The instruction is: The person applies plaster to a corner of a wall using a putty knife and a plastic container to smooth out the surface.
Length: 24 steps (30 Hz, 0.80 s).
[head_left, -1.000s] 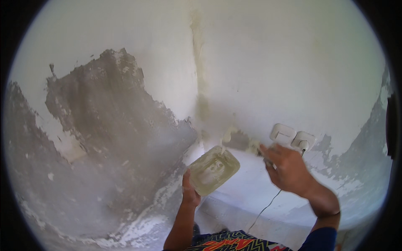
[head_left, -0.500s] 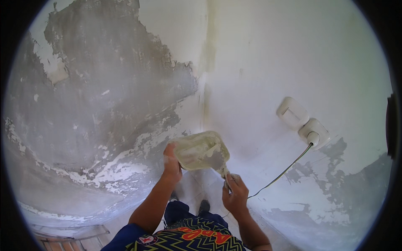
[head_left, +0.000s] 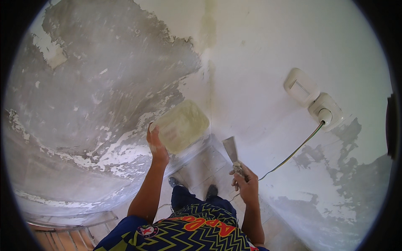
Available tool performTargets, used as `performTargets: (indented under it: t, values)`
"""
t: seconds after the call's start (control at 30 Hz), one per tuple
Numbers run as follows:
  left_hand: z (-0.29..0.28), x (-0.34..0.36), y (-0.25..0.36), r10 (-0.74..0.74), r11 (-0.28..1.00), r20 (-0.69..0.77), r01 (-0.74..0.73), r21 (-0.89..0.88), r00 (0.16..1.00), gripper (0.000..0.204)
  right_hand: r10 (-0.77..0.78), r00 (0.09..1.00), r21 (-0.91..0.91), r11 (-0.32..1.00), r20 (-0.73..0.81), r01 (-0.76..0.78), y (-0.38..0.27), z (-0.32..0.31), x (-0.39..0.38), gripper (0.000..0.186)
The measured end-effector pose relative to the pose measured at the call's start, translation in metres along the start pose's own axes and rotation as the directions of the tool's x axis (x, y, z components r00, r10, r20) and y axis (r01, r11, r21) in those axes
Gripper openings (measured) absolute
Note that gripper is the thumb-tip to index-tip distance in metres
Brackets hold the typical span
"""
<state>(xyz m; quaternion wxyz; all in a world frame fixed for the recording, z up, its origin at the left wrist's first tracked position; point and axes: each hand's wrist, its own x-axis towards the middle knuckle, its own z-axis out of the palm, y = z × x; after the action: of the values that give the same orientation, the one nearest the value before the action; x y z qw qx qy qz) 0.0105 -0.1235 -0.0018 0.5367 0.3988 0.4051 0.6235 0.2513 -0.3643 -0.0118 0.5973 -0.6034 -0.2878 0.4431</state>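
In my left hand (head_left: pixel 158 144) is a pale yellowish plastic tub (head_left: pixel 182 127) with rounded corners, gripped by its near left side. The tub is tilted, and I cannot tell what is inside it. My right hand (head_left: pixel 246 182) is wrapped round the smeared handle of a putty knife (head_left: pixel 230 148). Its grey metal blade points up and away, apart from both the tub and the wall.
Two walls meet in a corner ahead. Bare grey patches with ragged edges mark the left wall (head_left: pixel 113 71). On the right wall sit a white switch (head_left: pixel 301 87) and a socket (head_left: pixel 325 111) with a plugged-in cable (head_left: pixel 293 157). A slatted frame (head_left: pixel 79 236) stands lower left.
The putty knife has come out of the tub and moved right, away from it. My left hand has raised the tub up and to the left and tipped it.
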Motion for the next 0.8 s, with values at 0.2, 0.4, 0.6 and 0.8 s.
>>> performTargets:
  t: [0.2, 0.4, 0.6, 0.8]
  values:
    - [0.01, -0.003, 0.027, 0.434, 0.854, 0.312, -0.496, 0.154, 0.845, 0.046, 0.027, 0.983, 0.187, 0.98, 0.182, -0.061, -0.043, 0.006, 0.0, 0.033]
    - [0.019, -0.003, 0.046, 0.458, 0.763, 0.469, -0.604, 0.229, 0.755, 0.042, -0.056, 0.997, -0.075, 0.995, 0.054, 0.06, -0.045, 0.033, 0.023, 0.027]
    - [0.026, -0.002, 0.033, 0.357, 0.753, 0.401, -0.514, 0.41, 0.843, 0.025, -0.109, 0.993, -0.277, 0.953, 0.05, 0.119, 0.013, 0.04, 0.051, 0.027]
    - [0.035, 0.009, -0.019, 0.307, 0.591, 0.175, -0.331, 0.736, 0.935, 0.028, 0.277, 0.947, -0.131, 0.957, 0.163, -0.257, 0.036, 0.055, 0.051, 0.033]
